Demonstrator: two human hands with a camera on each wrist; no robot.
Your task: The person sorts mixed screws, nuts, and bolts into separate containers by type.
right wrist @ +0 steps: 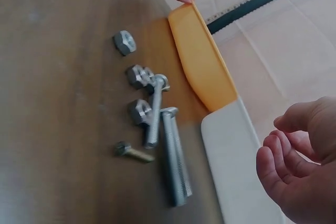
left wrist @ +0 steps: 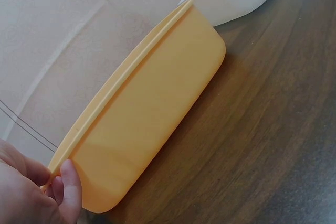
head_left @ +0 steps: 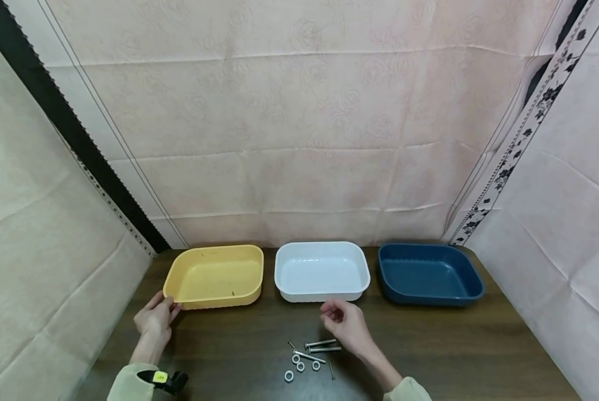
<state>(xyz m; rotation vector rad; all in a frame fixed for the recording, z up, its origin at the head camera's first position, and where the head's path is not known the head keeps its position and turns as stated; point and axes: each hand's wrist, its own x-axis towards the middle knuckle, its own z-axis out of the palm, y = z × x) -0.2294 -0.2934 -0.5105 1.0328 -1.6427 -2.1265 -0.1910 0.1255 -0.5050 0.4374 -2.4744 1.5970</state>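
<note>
At the front left corner of a yellow plastic tray (head_left: pixel 214 274), my left hand (head_left: pixel 154 321) pinches the rim between thumb and fingers. The left wrist view shows this grip on the tray's raised lip. My right hand (head_left: pixel 347 327) hovers by the front edge of a white tray (head_left: pixel 322 271), fingers loosely curled with nothing visible between them. Below it on the table lie several metal bolts (head_left: pixel 324 350), among them long ones side by side. Hex nuts (head_left: pixel 289 376) are scattered close to these, along with thin small screws (head_left: pixel 331 370).
A dark blue tray (head_left: pixel 432 274) stands right of the white one, the trays in a row along the back of the brown wooden table (head_left: pixel 239 345). Pale cloth (head_left: pixel 299 128) hangs behind and on both sides. A dark band (head_left: pixel 73 128) runs down the left.
</note>
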